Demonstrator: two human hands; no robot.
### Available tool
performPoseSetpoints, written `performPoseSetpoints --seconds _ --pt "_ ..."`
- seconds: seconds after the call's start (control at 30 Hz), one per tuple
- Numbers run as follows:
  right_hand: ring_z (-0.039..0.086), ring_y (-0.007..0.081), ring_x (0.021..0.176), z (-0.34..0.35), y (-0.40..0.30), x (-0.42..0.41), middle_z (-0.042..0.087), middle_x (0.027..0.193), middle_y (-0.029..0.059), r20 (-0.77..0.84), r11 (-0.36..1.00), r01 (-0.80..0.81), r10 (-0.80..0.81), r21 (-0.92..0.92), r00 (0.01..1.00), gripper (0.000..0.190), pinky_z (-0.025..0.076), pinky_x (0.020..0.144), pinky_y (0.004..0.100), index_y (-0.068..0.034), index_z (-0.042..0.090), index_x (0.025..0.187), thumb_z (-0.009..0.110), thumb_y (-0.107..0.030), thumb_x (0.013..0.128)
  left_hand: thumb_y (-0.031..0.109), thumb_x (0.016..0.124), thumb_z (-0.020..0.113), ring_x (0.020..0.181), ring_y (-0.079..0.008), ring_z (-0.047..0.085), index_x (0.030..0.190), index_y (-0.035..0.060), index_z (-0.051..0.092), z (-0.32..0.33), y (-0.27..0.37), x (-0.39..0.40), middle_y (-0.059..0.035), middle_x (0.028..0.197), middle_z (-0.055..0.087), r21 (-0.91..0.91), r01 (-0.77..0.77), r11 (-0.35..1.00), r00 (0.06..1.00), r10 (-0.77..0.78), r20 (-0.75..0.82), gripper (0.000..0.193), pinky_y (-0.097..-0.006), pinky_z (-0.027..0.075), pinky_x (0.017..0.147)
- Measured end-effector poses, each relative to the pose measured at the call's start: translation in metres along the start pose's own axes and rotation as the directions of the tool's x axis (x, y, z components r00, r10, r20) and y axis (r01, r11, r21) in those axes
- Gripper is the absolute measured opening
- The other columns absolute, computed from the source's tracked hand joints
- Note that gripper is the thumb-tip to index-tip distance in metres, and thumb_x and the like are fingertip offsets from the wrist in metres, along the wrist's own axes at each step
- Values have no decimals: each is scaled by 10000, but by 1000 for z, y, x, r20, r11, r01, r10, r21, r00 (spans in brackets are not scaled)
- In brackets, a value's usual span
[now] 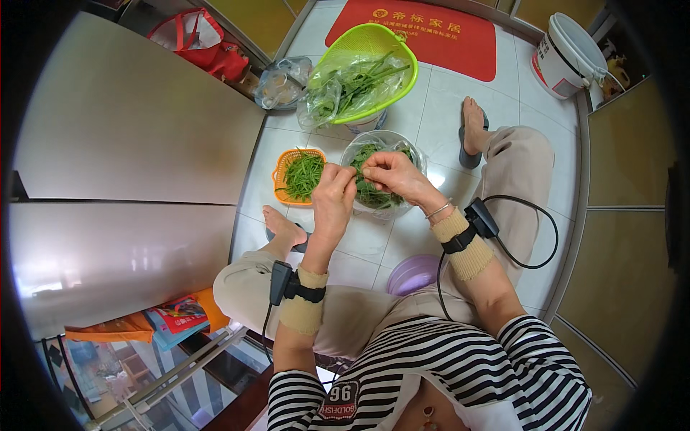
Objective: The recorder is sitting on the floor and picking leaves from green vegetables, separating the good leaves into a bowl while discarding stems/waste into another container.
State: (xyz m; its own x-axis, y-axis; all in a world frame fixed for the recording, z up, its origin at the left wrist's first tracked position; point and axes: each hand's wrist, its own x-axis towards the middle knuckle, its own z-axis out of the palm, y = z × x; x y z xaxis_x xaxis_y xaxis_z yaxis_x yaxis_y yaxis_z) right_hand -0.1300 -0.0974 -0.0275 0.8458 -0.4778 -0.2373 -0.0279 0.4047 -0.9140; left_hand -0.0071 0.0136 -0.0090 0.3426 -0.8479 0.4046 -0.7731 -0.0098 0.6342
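Observation:
My left hand (pixel 334 196) and my right hand (pixel 396 178) meet with pinched fingertips above a bin lined with a clear plastic bag (pixel 383 213) that holds leafy greens (pixel 374 194). Something thin and green shows between the fingertips, too small to tell apart. To the left of my left hand, an orange plastic basket (pixel 276 175) holds cut green stems (pixel 302 175). Beyond the hands, a lime-green plastic colander (pixel 414 81) rests on a bucket-like container, with long green stalks (pixel 361 86) in a clear plastic bag inside it.
A purple basin (pixel 412 275) stands on the tiled floor between my legs. A red mat (pixel 458 48) lies beyond the colander. A white bucket (pixel 563 59) is at the far right. Metallic panels (pixel 135 118) rise at left, with a red bag (pixel 194 40) beyond them. Cabinets (pixel 625 258) line the right.

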Motion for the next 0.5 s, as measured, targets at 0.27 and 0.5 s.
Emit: performPoseSetpoints --seconds 0.27,0.5 --pt "453 47 584 -2 5 2 521 655 -19 -27 989 69 -73 -133 997 169 377 514 212 9 589 782 573 -156 815 -54 732 596 717 -264 570 873 -12 597 2 -2 -1 -123 795 536 11 -25 1000 1000 25 10 148 -326 447 619" --pt "483 76 649 1 7 3 539 691 -10 -66 959 156 -176 -236 982 182 410 594 239 31 578 767 568 -151 781 -46 778 584 607 -163 578 860 -25 592 5 -7 -2 -75 793 551 -153 82 985 995 -73 60 85 -258 464 549"
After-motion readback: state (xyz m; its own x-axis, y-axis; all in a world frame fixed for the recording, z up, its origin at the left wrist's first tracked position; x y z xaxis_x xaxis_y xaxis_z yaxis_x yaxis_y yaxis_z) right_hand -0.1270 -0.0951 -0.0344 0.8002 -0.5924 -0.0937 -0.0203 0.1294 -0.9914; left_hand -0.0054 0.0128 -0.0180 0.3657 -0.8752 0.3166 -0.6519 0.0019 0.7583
